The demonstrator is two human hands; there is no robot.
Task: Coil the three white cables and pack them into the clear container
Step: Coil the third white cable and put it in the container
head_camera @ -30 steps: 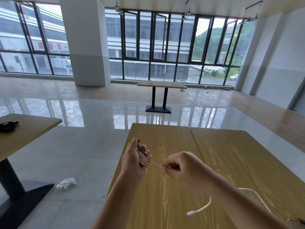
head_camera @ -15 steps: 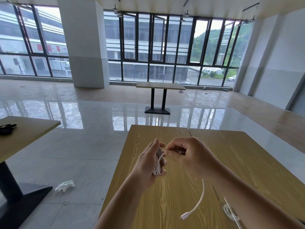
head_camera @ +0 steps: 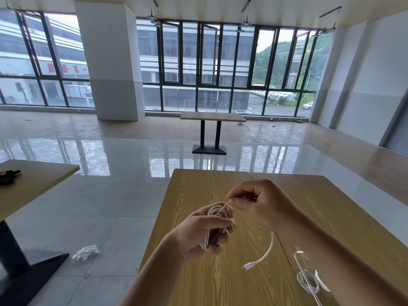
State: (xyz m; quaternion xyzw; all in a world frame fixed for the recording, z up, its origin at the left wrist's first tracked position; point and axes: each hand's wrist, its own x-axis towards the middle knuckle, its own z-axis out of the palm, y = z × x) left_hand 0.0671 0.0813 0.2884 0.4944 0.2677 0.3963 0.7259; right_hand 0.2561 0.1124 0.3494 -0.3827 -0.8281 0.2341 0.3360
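Note:
My left hand [head_camera: 202,231] is closed around a coil of white cable [head_camera: 217,217], held above the wooden table [head_camera: 198,188]. My right hand [head_camera: 259,202] pinches the same cable just above the coil, and the free tail with its plug [head_camera: 262,258] hangs down under my right wrist. The clear container [head_camera: 301,265] sits at the lower right, partly hidden by my right forearm. A coiled white cable [head_camera: 306,282] lies inside it.
The table's left edge runs close to my left forearm. Another table [head_camera: 39,180] with a dark object on it stands to the left, and a third table [head_camera: 213,117] is far ahead. A white glove [head_camera: 86,252] lies on the tiled floor.
My right hand went from beside the left hand up over it, laying more cable on the coil. The hanging tail is shorter. My head tilted down, bringing the container into view.

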